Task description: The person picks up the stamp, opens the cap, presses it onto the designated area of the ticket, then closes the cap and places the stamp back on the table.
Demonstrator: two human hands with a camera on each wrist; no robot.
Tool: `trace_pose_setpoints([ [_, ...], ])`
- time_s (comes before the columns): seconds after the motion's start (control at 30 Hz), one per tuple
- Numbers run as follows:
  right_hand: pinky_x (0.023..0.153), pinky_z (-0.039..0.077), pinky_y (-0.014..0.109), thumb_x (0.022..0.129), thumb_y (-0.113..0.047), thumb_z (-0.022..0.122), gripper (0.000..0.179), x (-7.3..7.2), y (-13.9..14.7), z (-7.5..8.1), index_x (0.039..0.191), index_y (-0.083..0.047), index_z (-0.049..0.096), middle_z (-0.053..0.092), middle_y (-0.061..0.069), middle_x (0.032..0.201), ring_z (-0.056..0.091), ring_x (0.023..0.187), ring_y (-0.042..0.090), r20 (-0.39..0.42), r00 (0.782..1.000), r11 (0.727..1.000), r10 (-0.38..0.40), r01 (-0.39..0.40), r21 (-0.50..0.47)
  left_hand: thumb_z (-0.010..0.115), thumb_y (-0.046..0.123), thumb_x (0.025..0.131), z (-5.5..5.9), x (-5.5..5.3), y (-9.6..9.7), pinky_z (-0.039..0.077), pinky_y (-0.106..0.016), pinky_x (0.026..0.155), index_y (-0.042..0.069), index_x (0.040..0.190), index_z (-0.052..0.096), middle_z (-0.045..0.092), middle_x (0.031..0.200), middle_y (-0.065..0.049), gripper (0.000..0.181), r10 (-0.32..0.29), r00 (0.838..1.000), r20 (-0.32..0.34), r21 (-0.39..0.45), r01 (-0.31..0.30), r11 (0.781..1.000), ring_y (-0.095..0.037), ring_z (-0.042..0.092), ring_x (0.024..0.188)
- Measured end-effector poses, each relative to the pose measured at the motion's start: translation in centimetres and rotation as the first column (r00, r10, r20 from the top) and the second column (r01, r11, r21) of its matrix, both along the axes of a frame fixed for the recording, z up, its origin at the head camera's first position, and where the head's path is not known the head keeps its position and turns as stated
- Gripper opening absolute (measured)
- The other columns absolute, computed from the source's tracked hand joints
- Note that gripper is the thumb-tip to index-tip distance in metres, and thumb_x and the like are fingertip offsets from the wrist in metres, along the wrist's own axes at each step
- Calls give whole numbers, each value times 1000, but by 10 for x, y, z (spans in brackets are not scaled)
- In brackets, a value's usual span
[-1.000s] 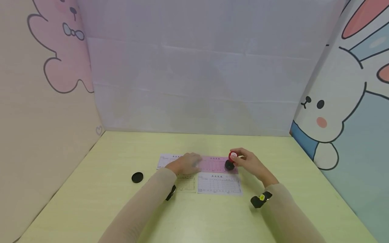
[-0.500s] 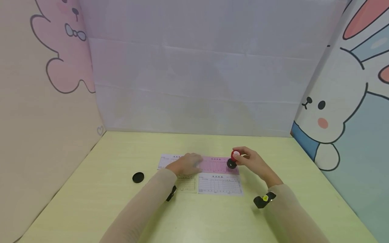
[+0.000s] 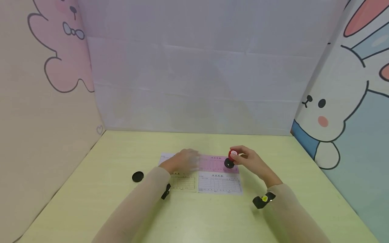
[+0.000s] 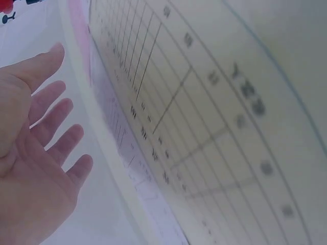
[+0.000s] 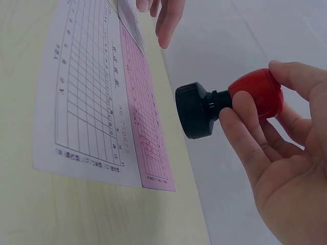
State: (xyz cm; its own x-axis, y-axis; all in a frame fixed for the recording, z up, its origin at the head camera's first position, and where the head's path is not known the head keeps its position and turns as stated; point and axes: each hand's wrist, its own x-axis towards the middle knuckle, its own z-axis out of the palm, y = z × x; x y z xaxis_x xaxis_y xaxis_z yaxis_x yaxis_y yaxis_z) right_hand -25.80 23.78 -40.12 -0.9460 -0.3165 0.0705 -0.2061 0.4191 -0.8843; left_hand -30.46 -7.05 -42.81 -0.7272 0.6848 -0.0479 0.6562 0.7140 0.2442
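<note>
My right hand (image 3: 251, 164) pinches the red handle of a round stamp (image 5: 196, 110) with a black base. In the right wrist view the base hangs tilted, apart from the pink form (image 5: 144, 120), which bears red marks near one end. My left hand (image 3: 184, 160), blurred in the head view, is over the left part of the forms. In the left wrist view its fingers (image 4: 64, 145) are spread and slightly bent, holding nothing. Two white forms (image 3: 220, 182) (image 3: 165, 156) and a yellowish form (image 3: 183, 182) lie beside the pink one.
A round black cap (image 3: 138, 176) lies on the light table (image 3: 194, 216), left of the forms. White sheeting (image 3: 194, 84) backs the table. Walls with cartoon animals (image 3: 331, 114) stand along both sides.
My left hand has shifted up and slightly left off its earlier place on the forms. The right hand keeps the stamp above the pink form, with only a slight shift.
</note>
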Motion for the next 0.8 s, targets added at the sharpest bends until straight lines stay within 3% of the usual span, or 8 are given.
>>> trace_pose_setpoints([
  [0.13,103,46,53,99,-31,65,46,1,-2,0,137,-5,56,65,15,118,68,100,29,3,1000,1000,11,-11,-2,56,28,104,6,7,-15,29,-46,116,12,147,52,47,151,-7,46,122,981,152,153,-146,978,-28,38,142],
  [0.27,102,46,52,99,-31,66,46,2,-4,-2,136,-6,56,66,14,117,68,100,28,9,1000,1000,16,-15,-2,62,26,102,13,18,-33,35,-46,113,13,144,56,52,146,-6,44,155,966,209,207,-198,958,-27,44,137],
  [0.4,102,46,52,99,-31,65,46,3,-4,-3,137,-7,56,67,13,116,68,99,27,13,1000,1000,16,-17,8,66,25,100,17,29,-55,39,-46,110,14,140,60,56,142,-5,43,166,961,220,194,-209,958,-26,50,132],
  [0.57,101,47,49,99,-29,66,45,4,-4,-3,137,-6,56,67,13,116,68,99,28,12,1000,1000,19,-19,0,68,25,98,16,38,-78,42,-45,107,13,135,64,60,137,-3,40,127,975,184,171,-159,972,-24,54,127],
  [0.8,96,51,39,99,-30,66,44,4,-5,-6,135,-6,57,67,13,115,67,99,26,16,999,1000,29,-29,-2,71,20,95,18,53,-108,42,-49,107,10,129,68,64,130,-2,35,88,978,192,220,-130,967,-28,54,128],
])
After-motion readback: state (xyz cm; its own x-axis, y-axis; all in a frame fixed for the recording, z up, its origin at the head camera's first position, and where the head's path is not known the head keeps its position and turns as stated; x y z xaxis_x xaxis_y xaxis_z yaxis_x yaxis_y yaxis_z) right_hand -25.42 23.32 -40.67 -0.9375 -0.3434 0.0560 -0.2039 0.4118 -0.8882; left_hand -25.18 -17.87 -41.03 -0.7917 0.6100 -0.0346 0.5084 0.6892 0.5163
